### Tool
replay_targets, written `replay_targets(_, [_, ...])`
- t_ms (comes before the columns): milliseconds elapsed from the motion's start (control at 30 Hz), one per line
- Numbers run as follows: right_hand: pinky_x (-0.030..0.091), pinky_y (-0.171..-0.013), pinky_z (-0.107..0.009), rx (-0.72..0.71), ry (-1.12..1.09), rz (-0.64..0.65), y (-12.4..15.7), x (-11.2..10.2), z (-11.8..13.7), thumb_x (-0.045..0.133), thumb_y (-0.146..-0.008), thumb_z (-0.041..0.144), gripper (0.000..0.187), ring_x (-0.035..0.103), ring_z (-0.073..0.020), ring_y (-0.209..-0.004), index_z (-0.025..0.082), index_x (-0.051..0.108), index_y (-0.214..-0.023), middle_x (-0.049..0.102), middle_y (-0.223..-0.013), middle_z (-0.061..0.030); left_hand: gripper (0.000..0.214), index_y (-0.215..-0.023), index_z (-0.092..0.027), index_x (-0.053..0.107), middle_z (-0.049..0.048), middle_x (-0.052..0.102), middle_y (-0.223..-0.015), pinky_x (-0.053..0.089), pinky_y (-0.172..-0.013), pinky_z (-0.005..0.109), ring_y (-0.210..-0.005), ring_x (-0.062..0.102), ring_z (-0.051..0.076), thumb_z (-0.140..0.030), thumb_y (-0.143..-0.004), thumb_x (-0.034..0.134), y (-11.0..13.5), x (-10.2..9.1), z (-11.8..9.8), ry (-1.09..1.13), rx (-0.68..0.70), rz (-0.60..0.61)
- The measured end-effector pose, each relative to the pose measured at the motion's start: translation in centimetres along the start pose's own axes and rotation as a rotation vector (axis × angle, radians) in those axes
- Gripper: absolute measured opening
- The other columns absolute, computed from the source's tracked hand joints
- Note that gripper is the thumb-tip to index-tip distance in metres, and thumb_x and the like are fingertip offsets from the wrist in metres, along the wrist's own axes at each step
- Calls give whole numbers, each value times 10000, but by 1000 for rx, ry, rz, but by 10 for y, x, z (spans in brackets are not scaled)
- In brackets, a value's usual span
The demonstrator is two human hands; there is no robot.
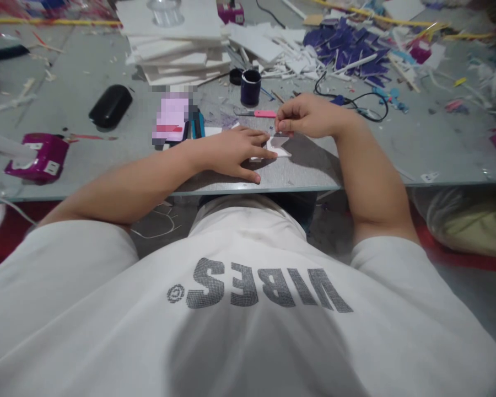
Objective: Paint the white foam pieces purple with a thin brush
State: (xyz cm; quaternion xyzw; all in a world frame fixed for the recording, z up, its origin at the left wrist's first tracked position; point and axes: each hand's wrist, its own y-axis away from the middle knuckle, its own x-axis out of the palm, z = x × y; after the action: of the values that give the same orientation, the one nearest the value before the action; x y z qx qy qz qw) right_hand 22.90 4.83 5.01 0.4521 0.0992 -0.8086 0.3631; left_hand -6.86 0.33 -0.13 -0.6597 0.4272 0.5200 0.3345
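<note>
My left hand lies on the glass tabletop with its fingers spread. Its fingertips rest on a small flat white piece near the table's front edge. Just right of it, my right hand is closed in a pinch over the white piece's right side. What sits between its thumb and finger is too small to make out. A craft knife with a pink handle lies just beyond, close to the right fingertips. Behind it stands a small dark purple pot, with a black lid at its left.
A stack of white boards stands at the back. Purple offcuts and white scraps are heaped to its right. A phone, a black case and a magenta block lie leftward; a black cable lies right.
</note>
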Motion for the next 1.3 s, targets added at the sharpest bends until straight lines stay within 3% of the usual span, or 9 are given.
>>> replay_targets(467, [469,-874,-427,39,-38,40,4,0,6,825,-965,642,348,515,-223,-832,312,730,-1022,657,-837,3,824,-1846,-368,650,187,583,-1942,341,-1477,644,-1860,431,482,-754,-1125,751,0,2,1,12,6,-16])
replay_targets(800, [415,-876,-407,29,98,40,-4,4,-3,721,-1062,685,400,448,-221,-845,300,667,-966,556,-809,7,815,-1832,-345,668,224,642,-1867,390,-1438,666,-1787,506,511,-732,-1118,739,0,0,-1,1,13,-21])
replay_targets(1000, [488,-926,-424,18,165,75,-8,6,-6,732,-1067,571,289,538,-229,-865,287,719,-1008,678,-876,-16,814,-1843,-343,651,227,614,-1896,373,-1451,680,-1813,483,522,-727,-1129,723,0,-1,-2,-9,4,-2])
replay_targets(1300, [593,-986,-456,26,193,53,-10,11,-4,722,-1070,576,310,639,-261,-931,275,782,-1025,787,-911,-45,799,-1825,-364,663,189,606,-1921,336,-1467,671,-1826,461,505,-718,-1116,762,0,1,2,30,23,-27])
